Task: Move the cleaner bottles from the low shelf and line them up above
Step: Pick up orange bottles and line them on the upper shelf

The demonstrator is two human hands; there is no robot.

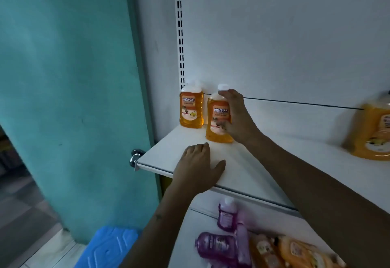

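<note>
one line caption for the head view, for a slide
Right hand sets an orange bottle on the upper shelf.

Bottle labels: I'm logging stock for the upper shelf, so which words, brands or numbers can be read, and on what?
"地板清洁剂": label of the orange bottle at the back left.
"地板清洁剂": label of the orange bottle gripped by the right hand; the smaller print beneath is unreadable.
Orange bottle at the right edge: label blurred.
Purple bottles and orange bottles on the low shelf: labels blurred.
</note>
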